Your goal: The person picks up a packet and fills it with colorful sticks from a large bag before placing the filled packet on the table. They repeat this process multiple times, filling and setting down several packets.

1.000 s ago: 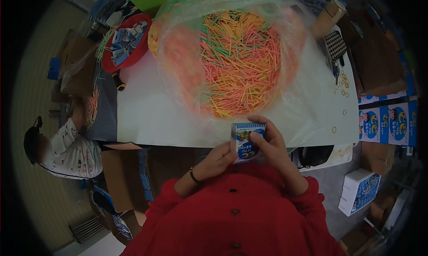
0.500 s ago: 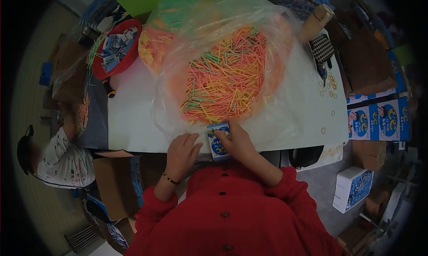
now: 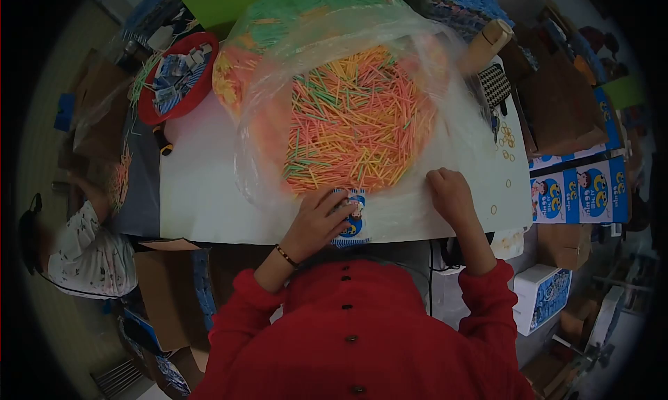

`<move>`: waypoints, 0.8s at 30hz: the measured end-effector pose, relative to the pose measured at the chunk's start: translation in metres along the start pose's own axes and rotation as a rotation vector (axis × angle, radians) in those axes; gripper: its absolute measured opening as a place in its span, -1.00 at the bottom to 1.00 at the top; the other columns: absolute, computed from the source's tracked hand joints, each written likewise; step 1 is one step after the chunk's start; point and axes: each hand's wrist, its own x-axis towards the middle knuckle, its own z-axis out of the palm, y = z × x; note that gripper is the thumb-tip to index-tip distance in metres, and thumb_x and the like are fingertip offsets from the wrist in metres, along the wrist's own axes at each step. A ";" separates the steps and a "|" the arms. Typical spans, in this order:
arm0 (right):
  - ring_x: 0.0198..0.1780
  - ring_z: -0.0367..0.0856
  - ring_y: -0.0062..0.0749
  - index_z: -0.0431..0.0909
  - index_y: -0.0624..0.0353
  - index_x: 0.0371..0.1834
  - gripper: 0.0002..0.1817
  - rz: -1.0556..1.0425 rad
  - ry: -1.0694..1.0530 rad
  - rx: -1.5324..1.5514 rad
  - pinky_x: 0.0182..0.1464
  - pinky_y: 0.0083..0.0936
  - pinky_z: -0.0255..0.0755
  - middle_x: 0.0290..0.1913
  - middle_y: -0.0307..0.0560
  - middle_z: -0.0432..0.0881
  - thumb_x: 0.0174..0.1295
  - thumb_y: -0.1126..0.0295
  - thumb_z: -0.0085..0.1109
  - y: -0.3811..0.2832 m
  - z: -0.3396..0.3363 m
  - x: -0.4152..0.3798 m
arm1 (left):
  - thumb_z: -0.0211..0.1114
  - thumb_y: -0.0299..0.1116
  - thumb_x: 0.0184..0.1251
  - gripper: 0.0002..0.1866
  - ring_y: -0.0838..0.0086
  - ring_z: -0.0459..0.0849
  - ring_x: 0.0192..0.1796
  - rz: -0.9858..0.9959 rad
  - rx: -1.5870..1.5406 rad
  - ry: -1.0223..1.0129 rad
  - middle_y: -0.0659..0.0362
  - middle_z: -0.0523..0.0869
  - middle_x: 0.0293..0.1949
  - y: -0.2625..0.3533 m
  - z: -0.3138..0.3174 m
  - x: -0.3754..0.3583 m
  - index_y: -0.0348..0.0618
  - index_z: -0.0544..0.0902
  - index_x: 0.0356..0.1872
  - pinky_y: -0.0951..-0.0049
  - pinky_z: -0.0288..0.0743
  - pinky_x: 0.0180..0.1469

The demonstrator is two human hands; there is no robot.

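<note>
At the table's front edge, a small blue-and-white printed packet (image 3: 356, 220) lies below the pile of sticks. My left hand (image 3: 319, 221) covers its left side, with bent fingers gripping it. My right hand (image 3: 452, 197) is out to the right, beside the clear plastic bag (image 3: 268, 181). Its fingers are curled together by the bag's edge, and whatever they pinch is too small to make out. Inside the opened bag, thin pink, yellow and green sticks (image 3: 355, 121) form a loose heap.
A red basin (image 3: 193, 107) of packets stands at the upper left, near a black-and-yellow tool (image 3: 163, 141). Rubber bands (image 3: 508, 142), a checked pouch (image 3: 494, 85) and a wooden-topped cylinder (image 3: 487, 45) are on the right. Another person (image 3: 94, 254) works at the far left.
My right hand has left the packet and moved right to the bag's edge. My left hand has moved right onto the packet. The whole view has shifted slightly.
</note>
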 end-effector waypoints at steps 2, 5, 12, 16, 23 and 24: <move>-0.35 0.54 -0.06 0.51 0.18 -0.31 -0.90 0.071 0.148 0.047 -0.22 -0.27 0.41 -0.42 -0.01 0.53 0.22 0.39 0.16 0.006 0.005 -0.003 | 0.36 -0.16 0.17 -0.58 0.18 0.51 0.03 -0.145 0.007 0.073 0.07 0.54 -0.03 0.011 0.000 -0.004 -0.11 0.57 0.01 0.17 0.29 0.16; -0.33 0.56 -0.03 0.54 0.20 -0.28 -0.91 0.256 0.108 0.306 -0.22 -0.19 0.42 -0.40 0.01 0.57 0.21 0.43 0.16 0.003 0.002 -0.001 | 0.36 0.01 0.14 -0.59 0.25 0.49 -0.14 -0.402 0.047 0.105 0.14 0.53 -0.25 0.022 0.002 -0.017 -0.12 0.57 -0.23 0.21 0.25 -0.01; -0.31 0.57 -0.03 0.53 0.17 -0.23 -0.84 0.141 0.195 0.434 -0.29 -0.18 0.43 -0.37 0.02 0.58 0.15 0.43 0.24 -0.070 -0.010 0.028 | 0.42 0.18 -0.03 -0.51 0.30 0.42 -0.31 -0.648 -0.036 0.063 0.25 0.45 -0.49 0.021 0.015 -0.008 -0.03 0.48 -0.50 0.27 0.14 -0.15; -0.28 0.56 -0.03 0.52 0.17 -0.22 -0.82 -0.124 -0.029 0.594 -0.24 -0.25 0.46 -0.32 0.00 0.56 0.13 0.45 0.27 -0.117 0.015 0.024 | 0.46 0.08 -0.04 -0.56 0.33 0.42 -0.32 -0.698 -0.126 0.124 0.26 0.48 -0.48 0.016 0.021 -0.012 -0.02 0.48 -0.54 0.29 0.15 -0.18; -0.19 0.56 -0.02 0.52 0.14 -0.13 -0.76 -0.057 -0.153 0.648 -0.19 -0.24 0.46 -0.22 0.03 0.55 0.13 0.42 0.26 -0.126 0.021 0.022 | 0.41 -0.34 0.07 -0.81 0.25 0.48 -0.31 -0.534 -0.156 0.081 0.16 0.52 -0.41 0.020 0.002 -0.020 -0.14 0.55 -0.45 0.27 0.29 -0.23; -0.19 0.57 -0.01 0.53 0.15 -0.13 -0.77 -0.041 -0.181 0.659 -0.19 -0.23 0.47 -0.23 0.03 0.56 0.14 0.42 0.25 -0.124 0.017 0.025 | 0.39 -0.40 0.10 -0.85 0.21 0.50 -0.28 -0.468 -0.085 0.187 0.12 0.53 -0.37 0.025 -0.005 -0.014 -0.18 0.58 -0.39 0.25 0.35 -0.20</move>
